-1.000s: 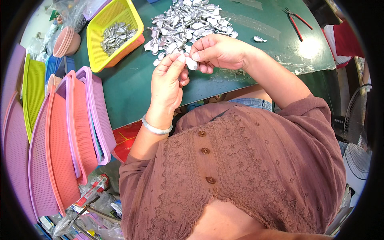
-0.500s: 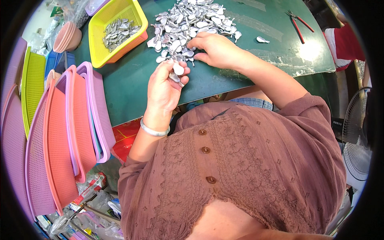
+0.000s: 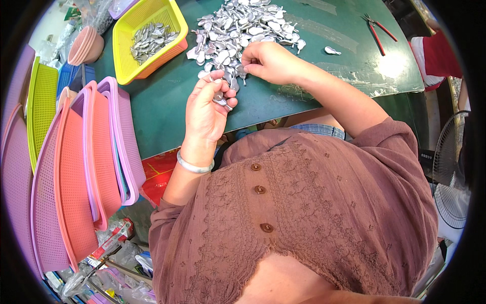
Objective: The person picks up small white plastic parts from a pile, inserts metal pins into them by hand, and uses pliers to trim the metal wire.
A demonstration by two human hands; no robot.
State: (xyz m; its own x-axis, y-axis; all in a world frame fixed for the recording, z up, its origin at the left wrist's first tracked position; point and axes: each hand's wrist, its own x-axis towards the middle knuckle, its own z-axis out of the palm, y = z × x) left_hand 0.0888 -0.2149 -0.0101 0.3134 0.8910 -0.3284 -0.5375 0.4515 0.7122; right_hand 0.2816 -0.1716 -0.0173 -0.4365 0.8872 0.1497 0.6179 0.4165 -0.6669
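My left hand is closed around a few small silver-grey, rounded pieces with thin tails, held just above the table's near edge. Beside it, my right hand reaches to the near right side of a big pile of the same silver pieces. Its thumb and fingers are pinched together at the pile; whether a piece is between the fingertips is hidden. One loose silver piece lies apart on the green table, right of the pile.
A yellow basket holding more silver pieces stands left of the pile. Red-handled pliers lie at the far right. Stacked pink and purple baskets crowd the left side, near pink bowls. A fan stands at the right.
My right hand has drawn its fingers together and shifted slightly at the pile. The left fingers have curled further, and the light piece at their tips no longer shows.
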